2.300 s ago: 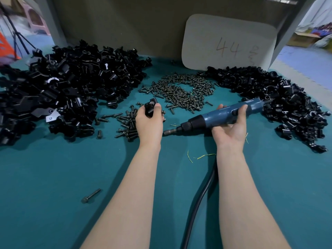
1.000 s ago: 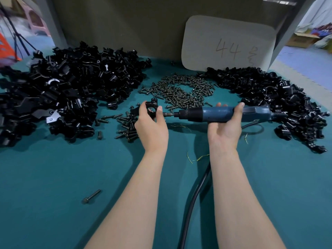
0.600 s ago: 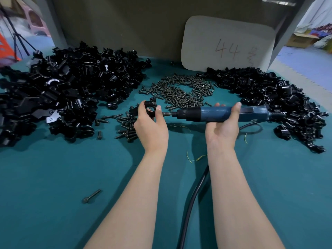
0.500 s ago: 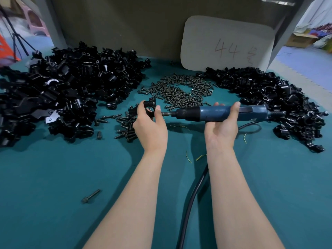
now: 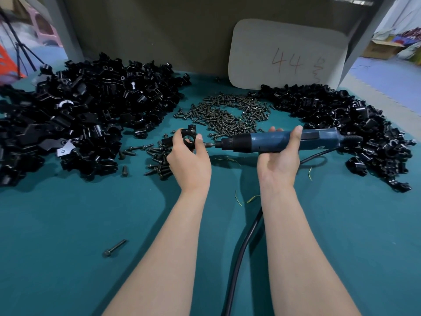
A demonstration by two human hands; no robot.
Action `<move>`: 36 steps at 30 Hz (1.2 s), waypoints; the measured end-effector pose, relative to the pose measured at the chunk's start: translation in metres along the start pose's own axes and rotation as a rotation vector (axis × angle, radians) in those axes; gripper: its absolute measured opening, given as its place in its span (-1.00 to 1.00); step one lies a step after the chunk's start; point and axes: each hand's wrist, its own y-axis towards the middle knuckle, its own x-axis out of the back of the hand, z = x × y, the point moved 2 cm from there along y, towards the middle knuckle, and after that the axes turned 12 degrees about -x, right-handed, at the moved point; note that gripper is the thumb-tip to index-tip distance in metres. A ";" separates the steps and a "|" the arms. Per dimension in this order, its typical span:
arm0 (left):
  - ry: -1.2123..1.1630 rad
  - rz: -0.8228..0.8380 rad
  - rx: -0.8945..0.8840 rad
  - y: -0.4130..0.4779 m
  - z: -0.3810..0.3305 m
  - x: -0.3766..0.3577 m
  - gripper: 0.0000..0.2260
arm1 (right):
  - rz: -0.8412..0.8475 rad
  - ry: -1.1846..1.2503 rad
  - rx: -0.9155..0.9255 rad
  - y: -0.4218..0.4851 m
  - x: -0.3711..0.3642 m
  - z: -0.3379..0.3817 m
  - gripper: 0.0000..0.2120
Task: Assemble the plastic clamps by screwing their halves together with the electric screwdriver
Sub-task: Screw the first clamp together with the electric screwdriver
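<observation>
Teal table (image 5: pixel 68 224), olive wall (image 5: pixel 159 30), "44" board (image 5: pixel 255 53)

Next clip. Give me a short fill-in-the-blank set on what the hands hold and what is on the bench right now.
1. The left hand holds a black plastic ____.
2. The right hand grips the blue electric screwdriver, whose bit points toward the ____ hand.
3. The white card at the back bears the handwritten number ____.

Missing words: clamp; left; 44.
</observation>
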 end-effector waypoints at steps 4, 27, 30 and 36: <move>0.024 0.020 0.031 0.001 0.000 0.000 -0.62 | 0.030 -0.027 -0.002 -0.001 -0.002 0.002 -0.77; 0.316 0.752 0.224 0.028 0.002 0.019 -0.65 | 0.906 -0.051 -0.194 -0.026 -0.034 0.038 -0.56; 0.352 0.838 0.239 0.027 -0.001 0.021 -0.65 | 0.970 -0.048 -0.216 -0.029 -0.035 0.040 -0.64; 0.380 0.836 0.235 0.026 -0.003 0.022 -0.65 | 0.965 0.007 -0.190 -0.028 -0.029 0.039 -0.60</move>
